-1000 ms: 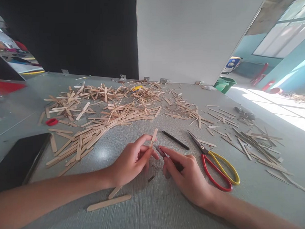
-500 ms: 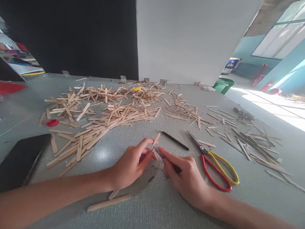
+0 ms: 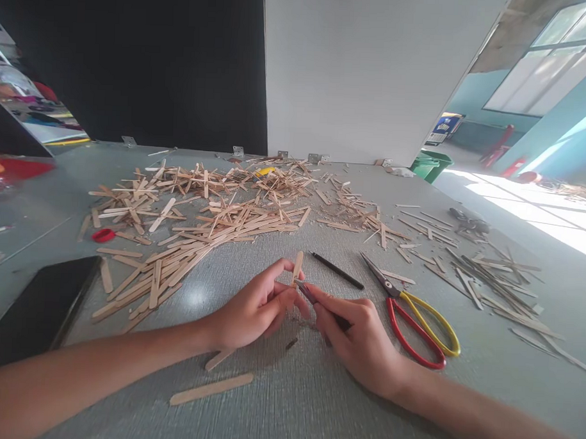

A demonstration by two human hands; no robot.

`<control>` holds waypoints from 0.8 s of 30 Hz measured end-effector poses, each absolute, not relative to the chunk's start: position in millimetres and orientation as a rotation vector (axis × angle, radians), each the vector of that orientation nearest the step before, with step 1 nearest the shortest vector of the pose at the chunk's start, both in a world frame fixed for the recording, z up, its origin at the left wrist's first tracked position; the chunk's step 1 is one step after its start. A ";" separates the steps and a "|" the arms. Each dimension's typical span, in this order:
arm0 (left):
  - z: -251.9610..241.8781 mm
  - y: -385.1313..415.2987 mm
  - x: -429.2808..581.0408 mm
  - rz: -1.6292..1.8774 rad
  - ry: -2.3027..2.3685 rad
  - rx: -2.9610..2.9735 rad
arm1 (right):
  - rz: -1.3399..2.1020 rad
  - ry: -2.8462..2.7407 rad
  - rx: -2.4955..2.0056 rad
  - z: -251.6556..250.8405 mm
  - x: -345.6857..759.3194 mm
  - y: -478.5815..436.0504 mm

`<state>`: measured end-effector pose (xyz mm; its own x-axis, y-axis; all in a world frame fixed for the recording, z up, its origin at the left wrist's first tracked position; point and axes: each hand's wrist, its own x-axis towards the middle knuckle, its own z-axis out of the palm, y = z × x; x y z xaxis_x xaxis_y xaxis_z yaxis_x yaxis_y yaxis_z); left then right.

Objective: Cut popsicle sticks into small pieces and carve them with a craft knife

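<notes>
My left hand (image 3: 258,306) pinches a short wooden craft stick (image 3: 298,266), its rounded end pointing up and away from me. In my right hand (image 3: 354,334) is a craft knife (image 3: 306,290) with a dark handle, its tip against the stick near my left fingers. A small dark scrap (image 3: 291,343) lies on the table below the hands. Two more sticks are near my left forearm: a whole craft stick (image 3: 211,389) and one partly hidden under the wrist. Beyond my right hand lies a thin black pen-like rod (image 3: 337,270).
Scissors (image 3: 405,306) with red and yellow handles lie right of my hand. A big heap of craft sticks (image 3: 225,223) spreads across the table, with a red ring (image 3: 103,236) beside it. Thin slivers (image 3: 492,284) lie at right, a black phone (image 3: 35,306) at left.
The stick in my left hand has turned more upright, and the knife tip now meets it. My left fingers have shifted slightly. The view has moved a little.
</notes>
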<state>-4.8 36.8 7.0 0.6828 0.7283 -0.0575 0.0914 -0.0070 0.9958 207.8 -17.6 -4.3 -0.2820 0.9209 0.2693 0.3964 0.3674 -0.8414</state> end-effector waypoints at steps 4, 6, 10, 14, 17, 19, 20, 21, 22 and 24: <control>7.1 38.4 -5.7 0.565 0.697 1.495 | 0.970 -1.808 -1.144 -3.5 208.9 -16.9; 7.1 38.1 -4.9 0.571 0.707 1.497 | 1.011 -1.789 -1.135 -2.8 208.3 -17.0; 7.0 36.1 -2.5 0.619 0.773 1.521 | 0.958 -1.735 -1.229 -2.3 206.2 -17.1; 7.1 34.7 -3.7 0.689 0.894 1.539 | 0.663 -1.827 -1.386 -0.1 207.6 -14.5; 9.3 34.0 -6.2 0.729 0.939 1.557 | 0.486 -2.038 -1.424 6.9 208.9 -12.3; 14.1 33.2 -7.2 0.740 0.945 1.572 | 0.338 -2.252 -1.473 15.7 210.9 -12.6; 17.9 32.5 -7.3 0.745 0.943 1.580 | 0.251 -2.358 -1.487 21.0 213.5 -13.3; 22.6 31.6 -7.3 0.754 0.939 1.585 | 0.149 -2.463 -1.503 26.4 217.7 -14.4; 27.9 30.4 -7.2 0.764 0.934 1.584 | 0.045 -2.550 -1.525 31.3 224.1 -15.9; 39.6 26.9 -6.9 0.792 0.913 1.579 | -0.135 -2.654 -1.696 37.0 242.5 -19.7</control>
<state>-6.9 26.9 39.6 0.4805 0.8767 0.0248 0.1482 -0.1090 0.9829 242.5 -19.7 37.0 -0.4210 0.9063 0.0368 0.9054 0.4174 0.0779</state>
